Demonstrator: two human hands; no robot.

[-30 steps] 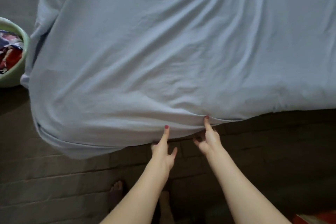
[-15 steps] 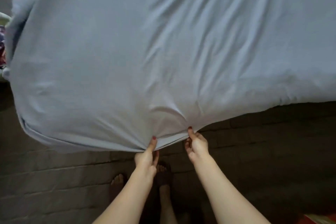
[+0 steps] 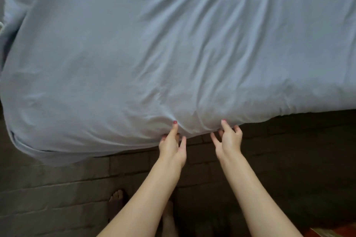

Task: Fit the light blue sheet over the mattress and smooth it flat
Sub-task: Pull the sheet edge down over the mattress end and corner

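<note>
The light blue sheet (image 3: 173, 48) covers the whole mattress, which is hidden under it. Long wrinkles run from the far right toward the near edge, and small folds bunch where my hands meet it. My left hand (image 3: 172, 145) is at the near edge with its straight index finger pressing into the sheet; the thumb stands free to the right and the other fingers curl at the hem. My right hand (image 3: 229, 140) is beside it with fingers spread, and only its index fingertip touches the sheet's edge.
A dark brick floor (image 3: 289, 150) lies below the bed's near edge. My bare feet (image 3: 116, 197) stand on it between my forearms. The sheet's near-left corner (image 3: 28, 144) hangs loose and rounded. Something red (image 3: 335, 232) shows at the bottom right.
Both hands held the bunched hem half a second ago. Now the fingers have loosened and spread, and the pulled-together folds have relaxed. The view has shifted slightly left.
</note>
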